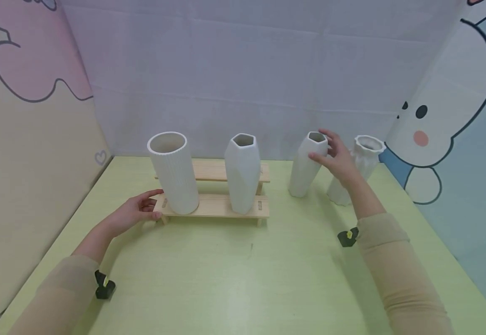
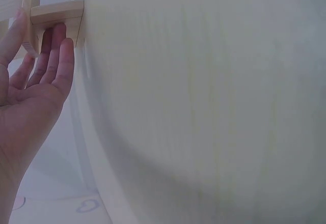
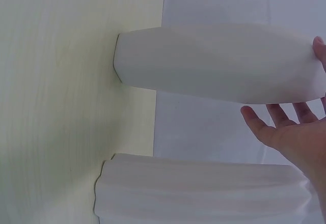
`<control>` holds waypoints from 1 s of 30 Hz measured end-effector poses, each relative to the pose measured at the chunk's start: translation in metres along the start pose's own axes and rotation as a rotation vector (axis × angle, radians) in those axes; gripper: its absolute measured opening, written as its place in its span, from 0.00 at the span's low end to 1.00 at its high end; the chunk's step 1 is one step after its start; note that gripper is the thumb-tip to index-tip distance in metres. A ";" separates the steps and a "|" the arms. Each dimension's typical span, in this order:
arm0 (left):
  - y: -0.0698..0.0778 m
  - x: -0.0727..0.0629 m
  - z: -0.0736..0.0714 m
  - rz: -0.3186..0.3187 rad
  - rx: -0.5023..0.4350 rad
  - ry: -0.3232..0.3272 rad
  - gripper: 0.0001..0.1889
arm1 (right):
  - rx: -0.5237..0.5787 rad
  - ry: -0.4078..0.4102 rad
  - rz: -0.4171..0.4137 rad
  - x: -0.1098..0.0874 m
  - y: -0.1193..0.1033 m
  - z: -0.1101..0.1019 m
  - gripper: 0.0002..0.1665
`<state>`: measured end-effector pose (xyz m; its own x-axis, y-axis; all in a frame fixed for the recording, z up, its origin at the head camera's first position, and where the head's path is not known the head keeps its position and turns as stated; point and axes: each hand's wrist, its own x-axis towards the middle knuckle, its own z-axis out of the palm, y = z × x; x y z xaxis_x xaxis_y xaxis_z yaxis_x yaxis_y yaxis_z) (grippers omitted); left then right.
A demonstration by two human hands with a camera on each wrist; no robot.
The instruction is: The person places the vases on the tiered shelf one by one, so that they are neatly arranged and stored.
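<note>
My left hand [image 1: 138, 208] grips the left end of a two-step wooden stand [image 1: 213, 210]; in the left wrist view its fingers curl beneath the step [image 2: 58, 11]. On the lower step stand a tall ribbed white vase [image 1: 173, 179] and, to its right, a faceted white vase [image 1: 243, 179]. My right hand [image 1: 340, 160] holds a second faceted white vase [image 1: 305, 170] near its mouth, thumb on one side and fingers on the other. That vase stands right of the stand, its base at the tabletop. Behind the right hand is a fluted white vase [image 1: 366, 158] with a wavy rim.
The stand's upper step [image 1: 209, 170] rises at the back. A pale green table [image 1: 226, 279] spreads out in front. A light cloth backdrop [image 1: 243, 65] hangs behind, and printed walls close off the left and right sides.
</note>
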<state>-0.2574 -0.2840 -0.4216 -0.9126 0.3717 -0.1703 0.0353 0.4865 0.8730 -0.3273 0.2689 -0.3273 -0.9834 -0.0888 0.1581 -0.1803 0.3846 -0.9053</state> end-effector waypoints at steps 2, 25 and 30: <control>0.000 0.000 0.000 -0.003 0.004 0.002 0.43 | -0.002 -0.002 -0.004 0.001 0.000 0.000 0.45; 0.002 0.000 -0.001 -0.009 0.022 0.003 0.42 | -0.031 0.002 0.007 0.000 -0.007 -0.002 0.45; 0.001 0.001 -0.001 -0.002 0.015 0.003 0.42 | -0.026 0.013 0.015 0.002 -0.009 -0.001 0.45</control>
<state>-0.2585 -0.2834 -0.4205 -0.9140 0.3680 -0.1707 0.0391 0.4989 0.8658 -0.3273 0.2662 -0.3190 -0.9862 -0.0710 0.1495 -0.1655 0.4095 -0.8972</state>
